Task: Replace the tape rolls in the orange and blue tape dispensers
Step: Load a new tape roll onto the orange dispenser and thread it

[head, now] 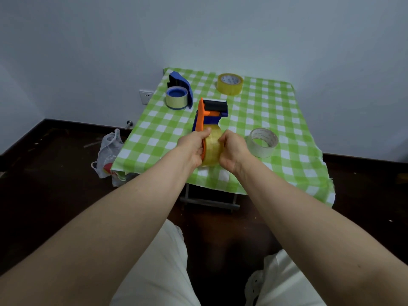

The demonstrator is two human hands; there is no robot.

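Two hands were on the orange dispenser [202, 117], held just above the near middle of the worktop [287, 120]. Step in hand looked like the orange unit's roll swap: whether the yellow roll [210, 149] was going on or coming off the hub, can't tell. Left hand [193, 146] was wrapped around the dispenser's orange side plate at the roll's left face, grip clamped on it. Right hand [231, 151] was closed on the roll's right face, fingers curled over the edge. So the roll sat directly between both grips, touching each. Next move likely needs the left hand bracing the frame while the right pushes or pulls straight along the hub axis; tilting could jam it. Blue dispenser [180, 85] lay at the far left corner with a pale roll [176, 99] on its hub, untouched. Spare yellow roll [230, 83] sat far centre, white roll [262, 142] just right of the right hand.
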